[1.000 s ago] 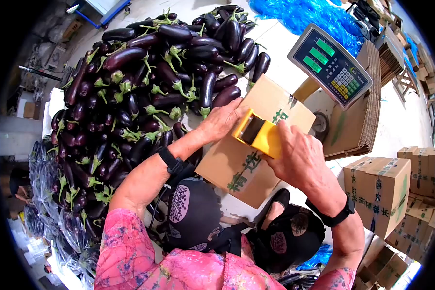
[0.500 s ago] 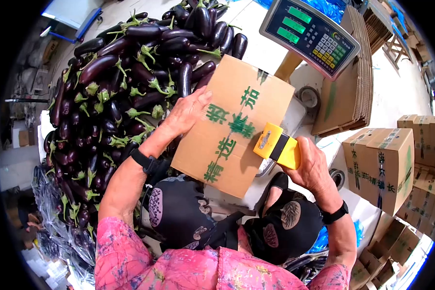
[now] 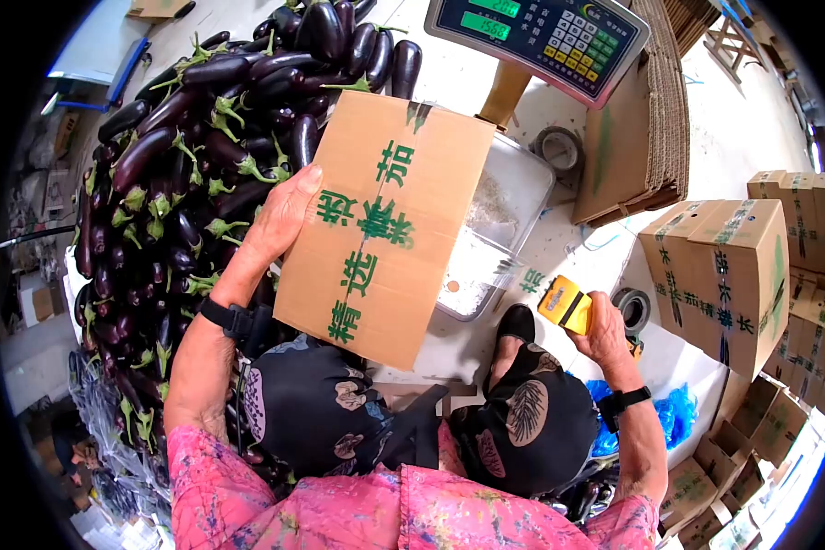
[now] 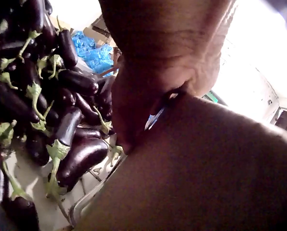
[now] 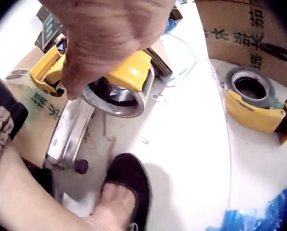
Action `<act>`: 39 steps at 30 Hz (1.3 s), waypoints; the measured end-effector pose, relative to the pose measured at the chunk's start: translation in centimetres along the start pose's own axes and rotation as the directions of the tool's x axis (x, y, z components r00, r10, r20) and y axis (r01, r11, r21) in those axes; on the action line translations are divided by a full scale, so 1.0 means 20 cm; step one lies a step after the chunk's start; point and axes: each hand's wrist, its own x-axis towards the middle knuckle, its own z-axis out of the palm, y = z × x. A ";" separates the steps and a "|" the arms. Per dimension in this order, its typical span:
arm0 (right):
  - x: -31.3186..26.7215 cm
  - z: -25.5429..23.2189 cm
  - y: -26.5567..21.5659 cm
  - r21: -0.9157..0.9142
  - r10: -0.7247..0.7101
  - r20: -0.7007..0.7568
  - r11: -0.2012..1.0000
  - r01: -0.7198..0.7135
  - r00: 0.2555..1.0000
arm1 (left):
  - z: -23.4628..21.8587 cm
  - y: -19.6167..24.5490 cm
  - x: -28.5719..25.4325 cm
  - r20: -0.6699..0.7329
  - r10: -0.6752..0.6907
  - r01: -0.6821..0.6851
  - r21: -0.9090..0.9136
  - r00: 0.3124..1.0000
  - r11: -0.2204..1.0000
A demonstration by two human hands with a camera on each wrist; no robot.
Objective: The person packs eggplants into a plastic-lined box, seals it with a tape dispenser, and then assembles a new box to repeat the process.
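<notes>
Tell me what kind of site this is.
Likely a produce packing or wholesale floor. A big heap of dark purple eggplants lies beside a digital weighing scale, with stacks of brown printed cardboard cartons around. The right hand grips a yellow tape dispenser.

Left hand [image 4: 153, 72] seemingly pressing a carton [image 4: 206, 183] beside eggplants [image 4: 61, 120]

Eggplants [image 3: 202, 137] crowd the left side. A second tape dispenser [image 5: 259, 108] lies on bare floor [image 5: 191, 144] at right. The scale [image 3: 541, 37] blocks the far side.
</notes>
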 end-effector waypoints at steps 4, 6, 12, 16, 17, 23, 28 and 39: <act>0.02 0.00 -0.10 -0.145 0.105 0.121 0.986 -0.087 0.987 | -0.01 0.06 -0.01 0.014 -0.116 0.115 0.057 0.993 0.992; 0.19 -0.03 -0.30 -0.258 0.189 0.187 0.956 -0.137 0.964 | 0.00 0.05 0.00 0.024 -0.091 0.089 0.046 0.996 0.995; 0.77 0.32 -0.52 -0.311 -0.063 0.246 0.940 0.140 0.967 | 0.08 0.06 -0.01 0.012 0.038 -0.037 -0.041 0.999 0.998; 0.72 0.24 -0.42 -0.611 -0.375 0.133 0.698 0.374 0.918 | 0.11 0.13 -0.02 0.062 0.088 -0.079 -0.134 0.994 0.988; 0.62 0.19 -0.32 -0.718 -0.564 -0.008 0.578 0.387 0.826 | 0.12 0.14 -0.02 0.071 0.091 -0.076 -0.184 0.993 0.980; 0.33 -0.58 -0.43 0.206 0.473 0.261 0.824 -0.528 0.841 | 0.31 0.24 -0.04 0.208 0.421 -0.459 0.192 0.883 0.868; 0.26 -0.83 -0.61 0.865 0.322 0.055 0.458 -0.206 0.945 | 0.64 0.36 -0.02 0.486 0.577 -0.752 0.374 0.657 0.542; 0.77 -0.60 -0.69 0.479 0.273 0.265 0.795 -0.371 0.925 | 0.37 -0.24 -0.12 -0.113 0.173 -0.162 0.100 0.978 0.982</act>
